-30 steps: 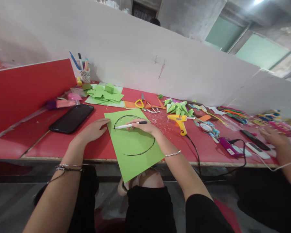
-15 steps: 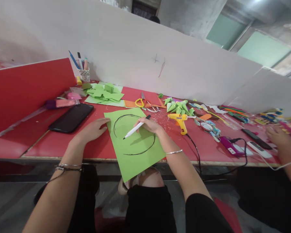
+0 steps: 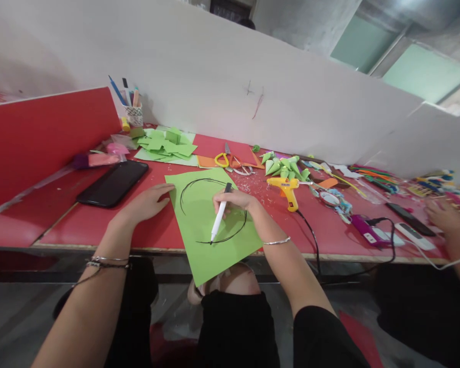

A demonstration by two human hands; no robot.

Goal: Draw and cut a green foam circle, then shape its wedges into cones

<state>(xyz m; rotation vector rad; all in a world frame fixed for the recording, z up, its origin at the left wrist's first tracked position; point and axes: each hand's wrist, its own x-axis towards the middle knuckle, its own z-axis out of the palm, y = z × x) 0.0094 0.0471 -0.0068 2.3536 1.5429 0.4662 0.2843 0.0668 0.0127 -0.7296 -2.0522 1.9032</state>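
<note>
A sheet of green paper (image 3: 199, 260) lies in front of me, its near corner hanging over the table edge. Black curved strokes on it form most of a large circle with a gap at the left. My right hand (image 3: 234, 200) grips a white marker (image 3: 219, 217), its black tip on the lower stroke. At the sheet's left edge rests my left hand (image 3: 150, 203), fingers stretched out and touching the paper near its upper left corner.
A black phone (image 3: 114, 184) lies left. Behind are cut green pieces (image 3: 164, 145), yellow-handled scissors (image 3: 221, 160) and green paper cones (image 3: 281, 166). A yellow glue gun (image 3: 287, 193) with a cord lies right, near a purple power strip (image 3: 370, 232). Another person's hand (image 3: 446, 214) is far right.
My right hand has tilted the marker more upright, and its tip has moved down and right onto the lower curve. My left hand stays at the sheet's edge.
</note>
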